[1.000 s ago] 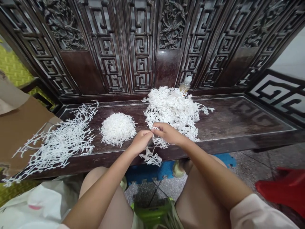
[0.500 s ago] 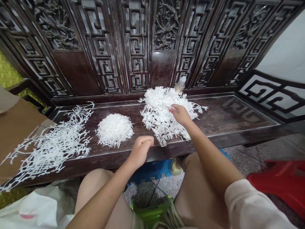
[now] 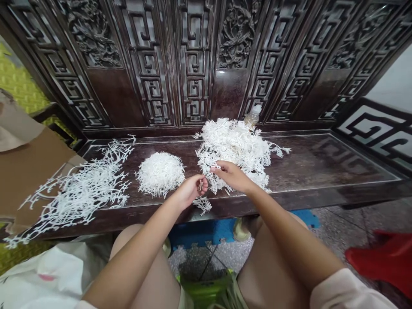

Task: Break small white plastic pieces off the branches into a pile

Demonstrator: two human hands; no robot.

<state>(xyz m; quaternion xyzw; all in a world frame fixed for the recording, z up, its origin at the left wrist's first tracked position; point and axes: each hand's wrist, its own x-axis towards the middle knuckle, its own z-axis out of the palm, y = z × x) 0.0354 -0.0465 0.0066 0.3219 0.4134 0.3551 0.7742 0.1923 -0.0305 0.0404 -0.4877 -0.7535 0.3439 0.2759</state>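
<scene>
Was picking through a tangled pile of white branchy sprigs [image 3: 231, 143] on the carved dark wood bench [image 3: 322, 167], left hand [image 3: 192, 192] pinching a small sprig [image 3: 201, 185] at the pile's front, right hand [image 3: 231, 177] on its edge, can't tell if gripping, and the tangle looked like it needed teasing loose.

Carved dark wood bench [image 3: 305, 161], 3 heaps of white branching sprigs [image 3: 160, 174] along its seat, left hand [image 3: 190, 192] pinching a small sprig [image 3: 201, 185], right hand [image 3: 232, 177] touching the largest heap [image 3: 233, 148]
</scene>
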